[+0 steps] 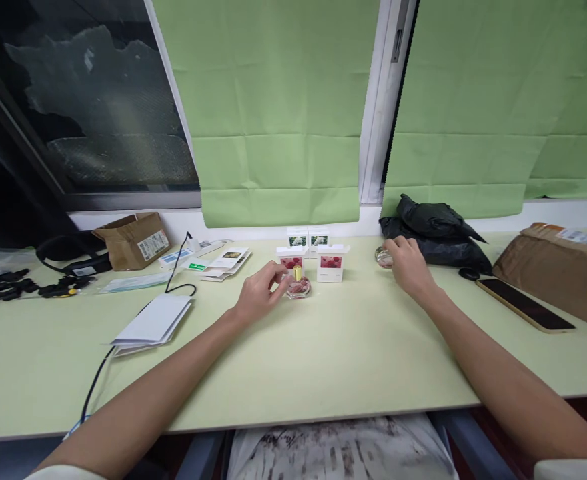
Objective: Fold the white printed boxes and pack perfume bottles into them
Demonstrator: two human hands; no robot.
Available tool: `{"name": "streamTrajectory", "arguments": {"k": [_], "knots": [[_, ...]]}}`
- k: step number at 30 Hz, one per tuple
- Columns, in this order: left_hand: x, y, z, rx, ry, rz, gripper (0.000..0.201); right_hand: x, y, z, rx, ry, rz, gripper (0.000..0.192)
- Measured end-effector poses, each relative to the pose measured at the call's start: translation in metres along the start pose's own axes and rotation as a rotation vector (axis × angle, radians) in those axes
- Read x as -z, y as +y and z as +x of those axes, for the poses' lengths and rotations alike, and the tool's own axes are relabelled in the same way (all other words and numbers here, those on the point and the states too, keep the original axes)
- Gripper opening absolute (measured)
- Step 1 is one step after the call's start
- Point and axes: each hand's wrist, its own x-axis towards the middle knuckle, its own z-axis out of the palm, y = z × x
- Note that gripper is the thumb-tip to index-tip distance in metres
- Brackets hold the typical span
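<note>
A small glass perfume bottle [299, 288] with a gold cap and pink contents stands upright on the table. Just left of it is my left hand [262, 291], its fingers bent, with a gap between thumb and forefinger; the thumb tip reaches the bottle's side. Farther right, my right hand [409, 265] has its fingers closed on a second glass bottle [383, 257], whose cap is hidden by the fingers. Behind the first bottle stand two white boxes with red flower pictures, the left box [284, 253] partly covered by my left hand and the right box [330, 265] in plain sight.
Two white boxes with white flower pictures [318, 239] stand farther back. Folded white cards [153, 320], a black cable [96, 380] and an opened carton [136, 243] lie left. Rightward are black plastic bags [438, 233], a phone [523, 305] and a brown parcel [556, 273].
</note>
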Motion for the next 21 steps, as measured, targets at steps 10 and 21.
{"name": "streamTrajectory", "arguments": {"k": [10, 21], "knots": [[-0.009, 0.017, -0.009, -0.070, -0.252, -0.035, 0.026, 0.019, -0.073, -0.026, 0.427, -0.164, 0.484, 0.033], [-0.016, 0.047, -0.007, 0.144, -0.620, -0.176, 0.048, 0.006, -0.117, -0.036, 0.439, -0.038, 0.862, 0.022]]}}
